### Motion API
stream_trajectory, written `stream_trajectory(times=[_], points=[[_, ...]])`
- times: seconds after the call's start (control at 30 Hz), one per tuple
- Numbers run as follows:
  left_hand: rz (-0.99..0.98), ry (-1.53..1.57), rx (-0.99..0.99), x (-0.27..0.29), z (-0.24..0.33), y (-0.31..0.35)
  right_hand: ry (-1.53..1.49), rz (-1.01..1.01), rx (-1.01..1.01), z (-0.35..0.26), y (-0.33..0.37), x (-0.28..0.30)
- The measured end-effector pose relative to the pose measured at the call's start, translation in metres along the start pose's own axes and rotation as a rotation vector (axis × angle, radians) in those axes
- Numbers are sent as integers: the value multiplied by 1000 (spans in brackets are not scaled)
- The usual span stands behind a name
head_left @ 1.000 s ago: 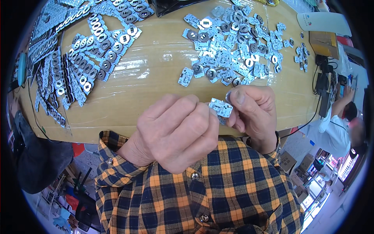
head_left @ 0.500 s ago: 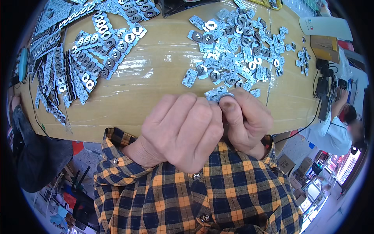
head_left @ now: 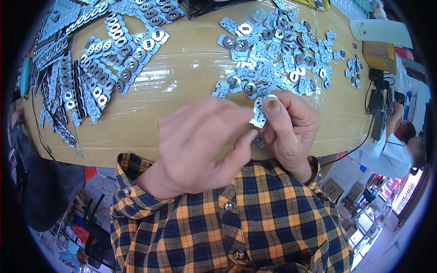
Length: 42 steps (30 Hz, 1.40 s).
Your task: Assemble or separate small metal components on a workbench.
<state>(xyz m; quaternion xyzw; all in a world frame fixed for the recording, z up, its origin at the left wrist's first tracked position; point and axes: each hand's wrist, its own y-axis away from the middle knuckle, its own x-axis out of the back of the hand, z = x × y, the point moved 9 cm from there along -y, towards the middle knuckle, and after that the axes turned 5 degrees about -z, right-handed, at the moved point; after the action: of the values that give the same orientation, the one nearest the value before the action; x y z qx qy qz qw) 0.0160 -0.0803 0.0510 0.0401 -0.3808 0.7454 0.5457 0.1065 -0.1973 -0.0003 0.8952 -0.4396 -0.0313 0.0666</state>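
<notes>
My right hand (head_left: 293, 129) is closed, thumb against fingers, gripping a small circuit board (head_left: 258, 112) with light-coloured faces and dark components. A bright round edge shows by its thumb tip. Below that, another small board piece (head_left: 259, 142) pokes out beside the right fingers; how it is held is hidden. My left hand (head_left: 205, 143) is blurred, its thumb and forefinger apart, fingertips close to the gripped board; I see nothing between them. Beyond the hands lies a loose pile of small circuit boards (head_left: 259, 70), many with round metal coin-cell holders.
Uncut strips of boards (head_left: 98, 77) lie in layers on the left of the brown table (head_left: 182, 82). A small cluster of boards (head_left: 354, 70), a cardboard box (head_left: 379, 55) and black cables (head_left: 377, 98) are at the right. Another person (head_left: 387, 154) sits at the right, and a dark sleeve (head_left: 41, 177) shows at the left.
My left hand has drawn slightly back from the right and its thumb and forefinger have parted. The board in my right hand has turned from lying crosswise to pointing toward me.
</notes>
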Motion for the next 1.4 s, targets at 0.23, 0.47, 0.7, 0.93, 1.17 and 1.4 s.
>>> stream_trajectory(times=[0.23, 0.47, 0.7, 0.93, 1.17, 1.4], points=[[-53, 281, 180, -2, -21, 3, -21, -116, 1, 0, 0, -4], [-78, 144, 157, -6, -22, 7, 327, -29, 218, -11, -3, 15], [-549, -296, -4, -31, -11, 24, 550, 380, 387, -29, -2, 68], [-230, -520, 131, -42, -16, -6, 916, 457, 501, -47, 5, 75], [-363, -346, 250, -47, -37, -14, 865, 321, 404, -34, -8, 73], [-413, -404, 152, -81, -39, -50, 991, 423, 476, -54, -1, 84]])
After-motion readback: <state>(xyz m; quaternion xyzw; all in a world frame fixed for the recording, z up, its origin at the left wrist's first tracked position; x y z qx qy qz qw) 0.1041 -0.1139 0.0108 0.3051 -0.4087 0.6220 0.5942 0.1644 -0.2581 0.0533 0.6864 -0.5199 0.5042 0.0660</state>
